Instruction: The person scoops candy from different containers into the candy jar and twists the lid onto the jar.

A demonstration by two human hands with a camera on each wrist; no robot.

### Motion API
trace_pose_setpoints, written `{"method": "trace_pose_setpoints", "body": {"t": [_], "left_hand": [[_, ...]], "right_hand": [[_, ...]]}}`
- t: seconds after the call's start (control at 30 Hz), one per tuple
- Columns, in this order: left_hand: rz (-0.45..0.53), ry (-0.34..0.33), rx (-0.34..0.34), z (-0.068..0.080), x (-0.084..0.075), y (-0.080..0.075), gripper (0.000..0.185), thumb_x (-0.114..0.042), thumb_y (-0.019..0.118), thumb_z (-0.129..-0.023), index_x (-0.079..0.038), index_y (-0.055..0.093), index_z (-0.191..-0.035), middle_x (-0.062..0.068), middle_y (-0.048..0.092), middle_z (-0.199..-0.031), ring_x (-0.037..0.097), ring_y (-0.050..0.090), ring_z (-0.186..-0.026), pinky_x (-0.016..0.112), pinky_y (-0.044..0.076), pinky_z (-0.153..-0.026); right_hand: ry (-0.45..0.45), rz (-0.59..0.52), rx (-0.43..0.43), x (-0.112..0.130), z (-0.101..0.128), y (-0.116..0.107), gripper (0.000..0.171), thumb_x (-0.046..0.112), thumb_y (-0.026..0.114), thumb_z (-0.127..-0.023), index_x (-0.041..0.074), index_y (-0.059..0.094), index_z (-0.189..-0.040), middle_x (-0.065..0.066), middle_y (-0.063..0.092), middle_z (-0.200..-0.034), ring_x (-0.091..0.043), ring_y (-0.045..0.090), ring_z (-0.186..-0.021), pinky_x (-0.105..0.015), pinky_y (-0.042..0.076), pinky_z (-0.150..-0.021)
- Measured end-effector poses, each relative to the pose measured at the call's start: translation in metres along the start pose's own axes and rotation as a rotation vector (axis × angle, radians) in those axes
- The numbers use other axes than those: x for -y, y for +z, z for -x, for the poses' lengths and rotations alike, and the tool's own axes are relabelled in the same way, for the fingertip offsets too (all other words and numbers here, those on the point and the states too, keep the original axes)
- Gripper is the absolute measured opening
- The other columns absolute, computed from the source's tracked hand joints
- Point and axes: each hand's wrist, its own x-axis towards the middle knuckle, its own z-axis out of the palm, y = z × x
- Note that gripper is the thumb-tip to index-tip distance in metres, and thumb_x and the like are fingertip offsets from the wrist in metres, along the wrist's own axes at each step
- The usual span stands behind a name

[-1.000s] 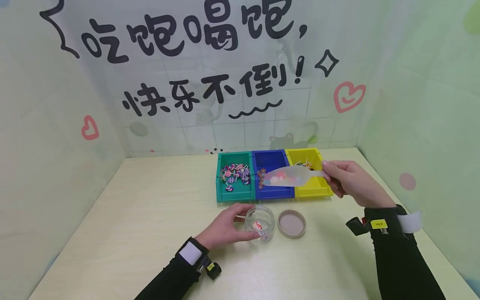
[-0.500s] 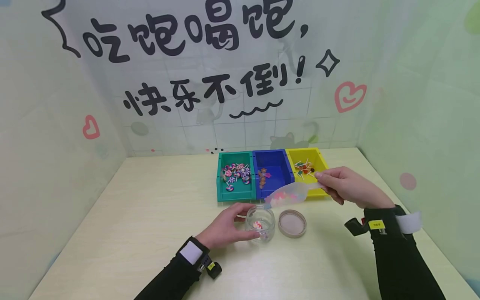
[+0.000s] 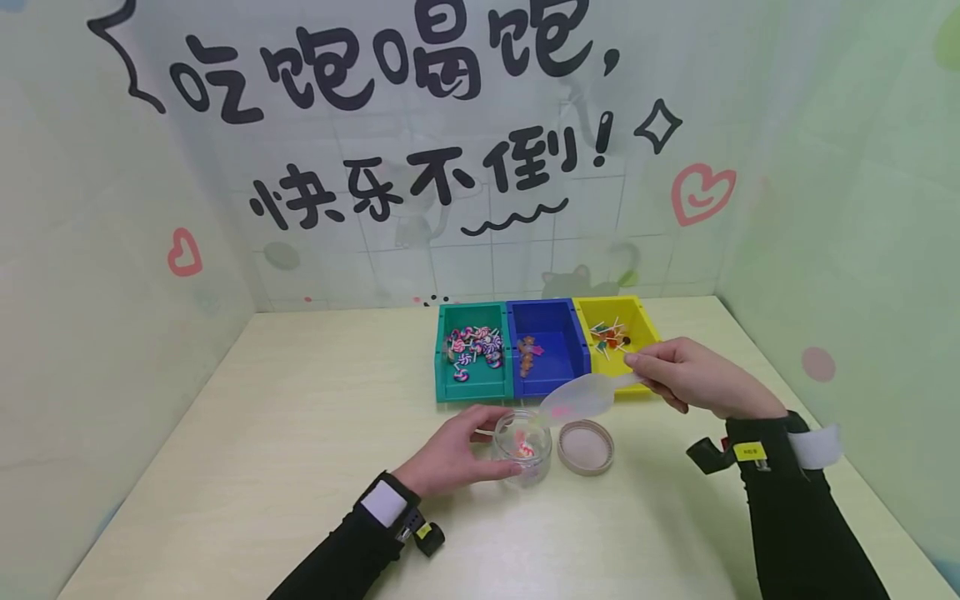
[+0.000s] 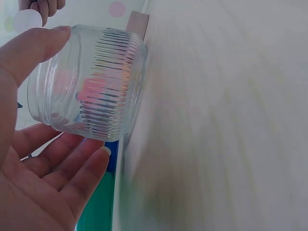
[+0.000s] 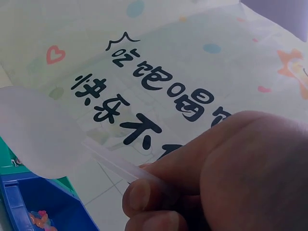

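Note:
My left hand (image 3: 459,457) holds a clear ribbed jar (image 4: 108,86) between thumb and fingers, upright on the table. Inside the jar lie small pink and red-white candy pieces (image 3: 525,450), blurred through the glass. With thumb and fingers my right hand (image 3: 697,375) pinches the thin handle of a translucent white scoop (image 3: 583,397). The scoop tilts down to the left, its tip at the jar's open mouth. A pink piece still shows in the scoop's bowl. Just right of the jar, a round lid (image 3: 585,448) lies on the table.
Behind the jar, three joined trays stand in a row. The green tray (image 3: 491,388) holds swirl lollipops, the blue tray (image 3: 562,333) gummy-like bears, the yellow tray (image 3: 636,312) small stick lollipops. A printed backdrop (image 3: 337,275) rises behind the table (image 3: 315,400).
The scoop has come down and left from over the blue tray to the jar's mouth, tilting. Most of its pink pieces have left it, and more pieces show in the jar. The left hand stays put.

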Motion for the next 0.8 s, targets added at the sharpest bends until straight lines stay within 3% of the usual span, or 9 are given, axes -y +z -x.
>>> {"method": "trace_pose_setpoints", "body": {"t": [0.8], "left_hand": [[-0.006, -0.009, 0.002, 0.0003, -0.0017, 0.0003, 0.073, -0.031, 0.092, -0.091, -0.012, 0.06, -0.153, 0.005, 0.067, -0.141, 0.023, 0.065, -0.131, 0.045, 0.056, -0.114]], "right_hand": [[-0.008, -0.007, 0.017, 0.0021, -0.0002, 0.0011, 0.047, 0.027, 0.055, -0.116, 0.0, 0.051, -0.078, 0.003, 0.039, -0.061, -0.012, 0.038, -0.049, -0.027, 0.031, -0.05]]}}
